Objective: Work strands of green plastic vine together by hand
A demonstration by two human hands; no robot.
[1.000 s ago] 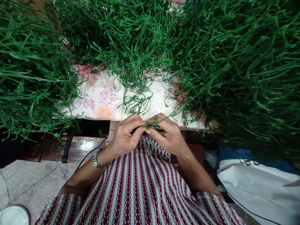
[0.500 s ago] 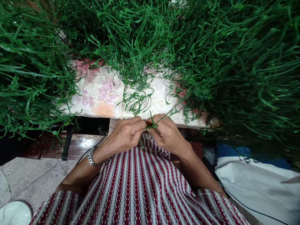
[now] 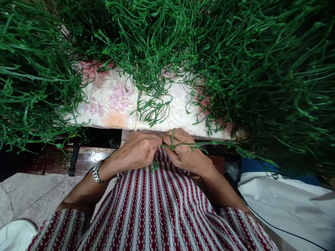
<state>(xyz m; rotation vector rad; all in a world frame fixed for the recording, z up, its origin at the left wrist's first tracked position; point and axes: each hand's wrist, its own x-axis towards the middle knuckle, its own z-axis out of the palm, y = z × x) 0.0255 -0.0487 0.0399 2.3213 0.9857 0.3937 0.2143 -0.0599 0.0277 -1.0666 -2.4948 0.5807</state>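
My left hand and my right hand meet just in front of the striped shirt, at the near edge of a flower-patterned cloth. Between them is a thin green stem with small side shoots, its long end running rightward over the back of my right hand. Both sets of fingers are closed on it. Where the fingertips meet, the grip is partly hidden. Bits of green hang below my left fingers. On the cloth beyond lies a loose cluster of curled stems.
Big heaps of branching green stems cover the left, the back and the right. White fabric lies at the lower right. A brown wooden bench is on the left, and a white round object sits on the floor.
The long stem now stretches out to the right across my right hand; before, it showed as a short upright piece and a blurred strand. Both hands stay close together.
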